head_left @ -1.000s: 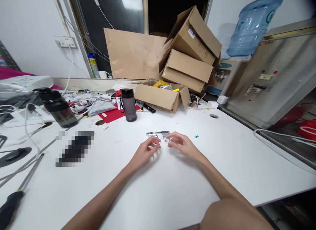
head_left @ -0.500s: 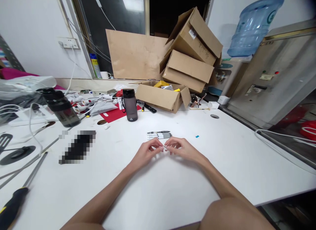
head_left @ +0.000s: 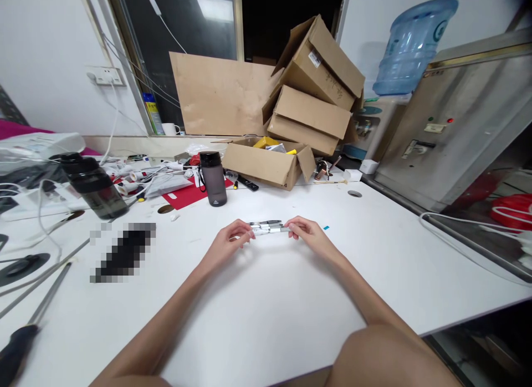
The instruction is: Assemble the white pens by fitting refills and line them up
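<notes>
Several slim pens (head_left: 266, 227) lie side by side on the white table, one dark at the back and lighter white-and-grey ones in front. My left hand (head_left: 233, 240) is at their left end, thumb and fingers closed on the tip of the nearest pens. At the opposite end, my right hand (head_left: 306, 234) pinches the grey ends. How many pens the fingers grip is too small to tell. A small blue scrap (head_left: 326, 228) lies just right of my right hand.
A dark drink bottle (head_left: 213, 179) stands beyond the pens, before an open cardboard box (head_left: 260, 162). Another bottle (head_left: 93, 187), a pixelated dark object (head_left: 124, 253) and a screwdriver (head_left: 50, 293) are left. A metal cabinet (head_left: 461, 121) borders the right side.
My hands were together, pinching a tiny whitish thing in front of the pens. They have moved apart and forward to the two ends of the pens. The view has shifted slightly.
</notes>
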The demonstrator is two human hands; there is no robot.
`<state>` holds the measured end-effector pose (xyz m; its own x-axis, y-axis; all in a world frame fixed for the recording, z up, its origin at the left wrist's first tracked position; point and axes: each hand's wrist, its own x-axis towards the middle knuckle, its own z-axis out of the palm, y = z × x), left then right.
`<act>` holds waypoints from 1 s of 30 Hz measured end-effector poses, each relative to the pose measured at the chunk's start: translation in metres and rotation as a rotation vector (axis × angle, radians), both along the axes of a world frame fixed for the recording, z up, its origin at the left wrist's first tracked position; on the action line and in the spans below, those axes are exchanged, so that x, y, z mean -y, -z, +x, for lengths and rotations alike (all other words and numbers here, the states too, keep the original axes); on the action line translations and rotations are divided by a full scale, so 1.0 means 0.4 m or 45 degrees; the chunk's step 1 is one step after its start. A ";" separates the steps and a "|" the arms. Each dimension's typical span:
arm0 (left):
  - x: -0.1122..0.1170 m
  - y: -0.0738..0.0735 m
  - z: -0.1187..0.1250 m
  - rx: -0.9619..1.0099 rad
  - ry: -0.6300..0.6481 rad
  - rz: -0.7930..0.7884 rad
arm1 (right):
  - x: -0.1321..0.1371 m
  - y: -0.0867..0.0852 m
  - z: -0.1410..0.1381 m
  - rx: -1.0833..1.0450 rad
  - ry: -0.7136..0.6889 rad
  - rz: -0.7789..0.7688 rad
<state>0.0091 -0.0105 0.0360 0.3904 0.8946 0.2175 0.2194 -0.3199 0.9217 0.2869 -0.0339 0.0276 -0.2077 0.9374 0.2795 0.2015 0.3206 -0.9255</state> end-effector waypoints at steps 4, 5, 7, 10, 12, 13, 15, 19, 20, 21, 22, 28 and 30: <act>-0.004 -0.006 -0.010 -0.124 0.114 0.005 | 0.005 0.004 0.013 0.122 -0.078 -0.052; -0.005 -0.005 -0.014 -0.158 0.137 0.017 | 0.007 0.006 0.015 0.165 -0.093 -0.067; -0.008 -0.001 -0.023 -0.237 0.170 0.060 | 0.010 0.009 0.018 0.251 -0.118 -0.095; -0.009 0.007 -0.036 -0.412 0.180 0.173 | 0.014 0.014 0.019 0.363 -0.148 -0.107; -0.007 0.010 -0.041 -0.554 0.183 0.232 | 0.016 0.015 0.019 0.416 -0.192 -0.103; -0.005 0.011 -0.042 -0.611 0.196 0.249 | 0.018 0.015 0.019 0.439 -0.223 -0.102; -0.001 0.010 -0.042 -0.675 0.251 0.275 | 0.020 0.016 0.019 0.477 -0.285 -0.100; 0.002 0.012 -0.042 -0.667 0.379 0.304 | 0.022 0.021 0.017 0.541 -0.295 -0.063; 0.001 0.014 -0.042 -0.658 0.392 0.299 | 0.021 0.023 0.017 0.557 -0.288 -0.051; 0.000 0.017 -0.043 -0.651 0.400 0.294 | 0.020 0.026 0.017 0.572 -0.281 -0.043; -0.001 0.020 -0.043 -0.647 0.406 0.290 | 0.020 0.029 0.016 0.584 -0.275 -0.037; 0.001 0.023 -0.046 -0.691 0.419 0.259 | 0.022 0.031 0.015 0.592 -0.267 -0.041; 0.001 0.020 -0.048 -0.704 0.436 0.247 | 0.024 0.026 0.014 0.586 -0.272 -0.053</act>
